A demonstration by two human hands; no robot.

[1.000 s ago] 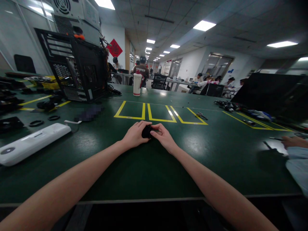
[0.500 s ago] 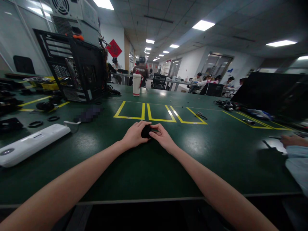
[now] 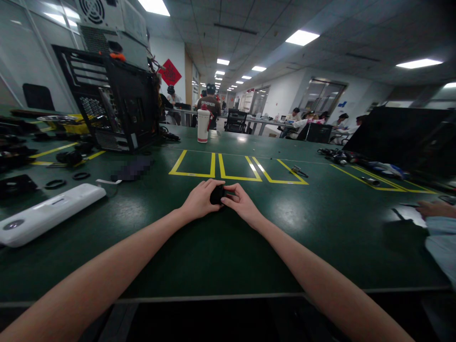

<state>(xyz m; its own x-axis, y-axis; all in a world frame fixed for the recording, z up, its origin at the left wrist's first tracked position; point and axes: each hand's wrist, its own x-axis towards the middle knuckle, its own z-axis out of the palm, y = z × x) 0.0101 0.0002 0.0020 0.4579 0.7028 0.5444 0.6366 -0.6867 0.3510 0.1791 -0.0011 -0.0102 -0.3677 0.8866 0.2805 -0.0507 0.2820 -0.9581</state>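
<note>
A small black rounded object (image 3: 217, 194) sits between my two hands, above the middle of the green table (image 3: 217, 256); its kind is too dark to make out. My left hand (image 3: 200, 199) grips it from the left, thumb below and fingers over the top. From the right, my right hand (image 3: 240, 204) meets it with thumb and forefinger bent close together at its edge. Whatever lies between those right fingertips is too small to name. Just beyond my hands, yellow tape outlines (image 3: 240, 179) mark the table.
At left lie a white power strip-like device (image 3: 53, 213), black rings (image 3: 55, 184) and an open computer case (image 3: 117, 104). A white cup (image 3: 203, 126) stands at the back. Small metal parts (image 3: 298, 171) lie right of the tape. Another person's hand (image 3: 432, 209) is at far right.
My hands stay in nearly the same place around the black object. The right fingertips have shifted very slightly against it, and the whole view has moved a little.
</note>
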